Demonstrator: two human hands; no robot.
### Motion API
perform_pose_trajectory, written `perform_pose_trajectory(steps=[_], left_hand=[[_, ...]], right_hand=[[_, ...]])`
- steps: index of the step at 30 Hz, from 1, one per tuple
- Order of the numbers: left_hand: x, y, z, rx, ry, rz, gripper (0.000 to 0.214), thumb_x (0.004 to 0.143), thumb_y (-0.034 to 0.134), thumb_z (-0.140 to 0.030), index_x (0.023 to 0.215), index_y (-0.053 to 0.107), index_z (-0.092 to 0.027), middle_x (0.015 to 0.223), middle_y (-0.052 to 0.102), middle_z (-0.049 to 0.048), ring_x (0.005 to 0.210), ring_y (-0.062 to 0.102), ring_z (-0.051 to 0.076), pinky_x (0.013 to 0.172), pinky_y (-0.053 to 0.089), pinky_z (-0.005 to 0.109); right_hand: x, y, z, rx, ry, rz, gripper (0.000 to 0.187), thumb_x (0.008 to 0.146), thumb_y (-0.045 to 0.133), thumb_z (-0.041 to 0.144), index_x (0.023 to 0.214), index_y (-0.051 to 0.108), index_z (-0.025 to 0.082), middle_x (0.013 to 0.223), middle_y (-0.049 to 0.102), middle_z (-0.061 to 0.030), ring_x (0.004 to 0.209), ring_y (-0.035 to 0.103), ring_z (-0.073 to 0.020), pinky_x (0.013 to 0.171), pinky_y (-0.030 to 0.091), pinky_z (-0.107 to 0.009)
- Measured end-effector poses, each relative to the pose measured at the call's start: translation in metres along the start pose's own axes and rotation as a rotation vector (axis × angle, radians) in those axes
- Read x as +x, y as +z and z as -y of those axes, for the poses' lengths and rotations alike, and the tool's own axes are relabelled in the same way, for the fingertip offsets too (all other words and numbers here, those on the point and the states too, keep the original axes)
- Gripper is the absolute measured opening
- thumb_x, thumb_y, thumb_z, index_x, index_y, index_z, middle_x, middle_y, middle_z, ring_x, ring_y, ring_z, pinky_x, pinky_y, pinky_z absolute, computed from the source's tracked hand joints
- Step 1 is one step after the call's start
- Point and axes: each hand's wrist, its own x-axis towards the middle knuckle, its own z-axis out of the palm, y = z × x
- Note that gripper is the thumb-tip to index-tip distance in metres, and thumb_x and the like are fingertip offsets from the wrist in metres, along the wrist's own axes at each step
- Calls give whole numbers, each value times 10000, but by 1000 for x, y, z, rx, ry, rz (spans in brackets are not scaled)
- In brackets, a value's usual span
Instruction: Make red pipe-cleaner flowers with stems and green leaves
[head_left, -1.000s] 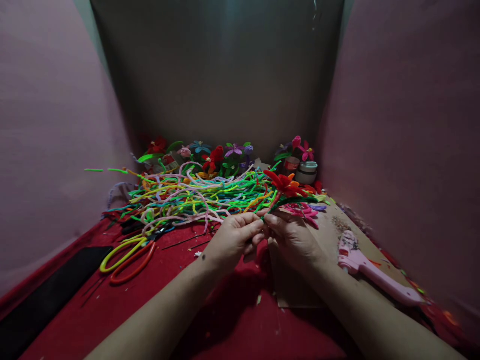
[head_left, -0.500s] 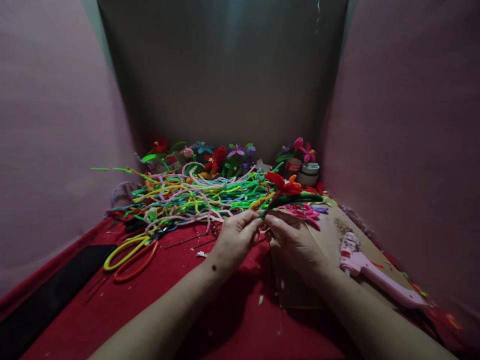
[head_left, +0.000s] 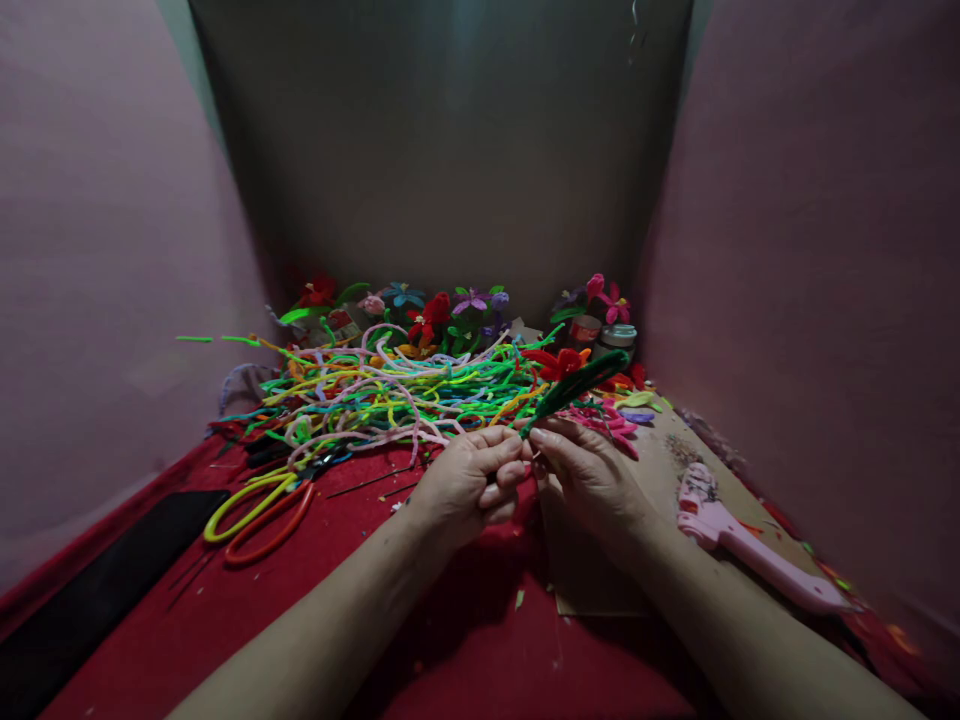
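Observation:
Between my two hands is a pipe cleaner flower with a red bloom [head_left: 555, 364] and a long dark green leaf [head_left: 581, 385] slanting up to the right. My left hand [head_left: 476, 475] pinches the green stem low down, its fingers curled. Right beside it, my right hand [head_left: 581, 465] pinches the same stem with thumb and forefinger. Both fingertips nearly touch, and they hide the part of the stem between them. Behind the hands spreads a heap of colourful pipe cleaners [head_left: 405, 390].
Scissors [head_left: 259, 515] with yellow and red handles lie left on the red cloth [head_left: 450, 640]. A pink glue gun [head_left: 750, 555] rests on cardboard [head_left: 592, 575] at right. Finished flowers [head_left: 427, 318] and a jar [head_left: 619, 338] line the back. A black strip [head_left: 112, 600] lies far left.
The flower has turned in my fingers: its green leaf now points more upward and covers part of the red bloom. My left hand has rolled, showing more of its curled fingers.

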Motion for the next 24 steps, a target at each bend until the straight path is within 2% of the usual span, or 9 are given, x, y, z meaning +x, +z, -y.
perform_pose_trajectory(steps=[4,7,12,14,16,18,21,24], left_hand=[[0,-3,0,-66,-38,38,134,840,477,-180,725,521,-126,472,364,-89,293,149,-8,271,234,107],[1,-4,0,-105,-69,72,112,836,482,-176,751,528,-120,481,356,-92,296,125,-11,267,223,101],[0,-3,-3,-21,-74,93,136,833,503,-254,767,525,-137,489,348,-97,303,133,-8,279,216,112],[1,-1,-3,135,-31,40,170,832,499,-302,768,524,-146,488,368,-90,303,183,2,295,226,127],[1,1,-2,395,48,-62,213,836,477,-329,729,519,-150,495,414,-69,313,270,23,317,245,152],[1,4,0,700,174,-197,235,835,466,-335,694,520,-155,533,475,-38,374,378,53,374,294,178],[0,4,7,1101,405,-374,160,816,495,-308,764,564,-174,621,544,-7,521,478,99,511,344,212],[-2,1,13,1347,543,-449,132,818,497,-295,820,584,-195,665,565,10,568,486,122,565,320,230]], right_hand=[[0,-2,0,-34,-22,19,46,684,616,258,675,657,238,688,593,3,644,493,-138,629,402,-270],[-1,-1,0,-41,-17,24,75,692,610,252,636,651,223,668,588,-6,600,473,-128,558,380,-257],[0,3,0,172,96,31,43,642,637,243,623,622,206,626,568,14,575,484,-110,534,378,-233],[1,2,-2,193,116,22,62,629,649,248,658,620,201,624,568,20,574,498,-110,544,389,-236],[1,2,-5,183,123,4,84,622,652,253,673,622,192,623,567,17,563,493,-109,536,383,-237],[0,1,-6,169,111,-22,81,614,654,249,650,617,188,615,553,16,554,473,-106,532,374,-238],[-2,2,-6,159,78,-73,65,610,654,242,627,606,202,584,515,28,535,434,-105,535,362,-247],[-4,3,-7,166,60,-86,71,604,661,240,633,602,213,584,510,32,558,445,-121,572,379,-265]])
